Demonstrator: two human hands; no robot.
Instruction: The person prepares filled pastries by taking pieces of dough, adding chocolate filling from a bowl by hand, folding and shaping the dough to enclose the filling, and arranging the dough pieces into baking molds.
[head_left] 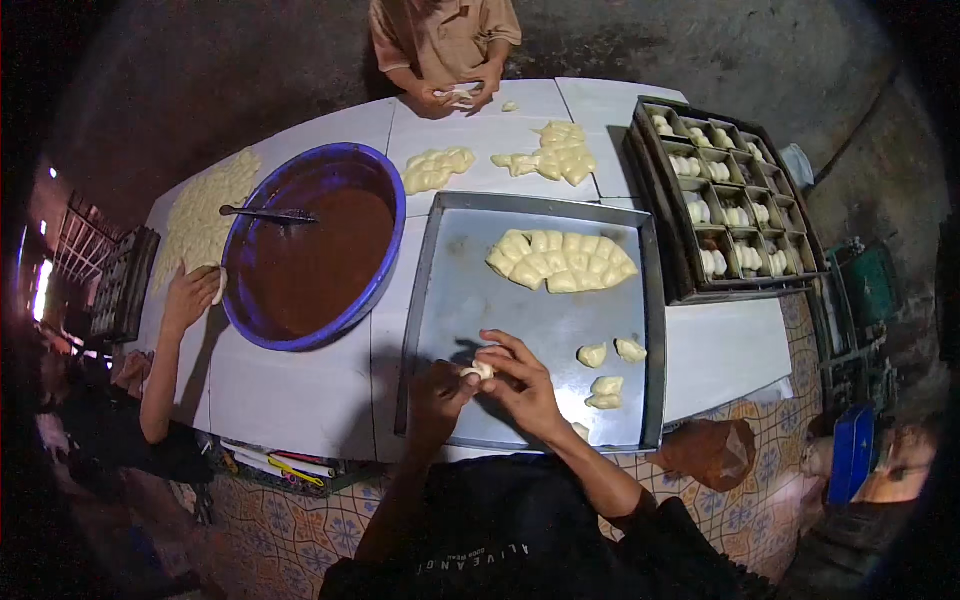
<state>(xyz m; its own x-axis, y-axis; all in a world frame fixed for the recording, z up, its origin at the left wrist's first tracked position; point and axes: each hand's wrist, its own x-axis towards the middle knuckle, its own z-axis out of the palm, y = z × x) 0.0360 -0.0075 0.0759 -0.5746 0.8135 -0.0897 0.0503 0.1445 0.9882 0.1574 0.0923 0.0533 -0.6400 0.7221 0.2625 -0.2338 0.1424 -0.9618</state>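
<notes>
Your left grip (437, 402) and right grip (525, 388) both pinch a small dough piece (484, 369) above the rectangular metal tray (458, 275).

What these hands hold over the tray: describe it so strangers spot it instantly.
Find the metal tray on the white table. Over its near-left part, left hand and right hand hold a small dough piece. Neighbouring pieces lie on the tray; this one is held.

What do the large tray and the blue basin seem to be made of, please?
The large tray looks like sheet metal: grey, softly shiny, with flat upright walls and a few dull stains. The blue basin is probably plastic, judging by its even colour, smooth glossy surface and rounded rim.
</notes>
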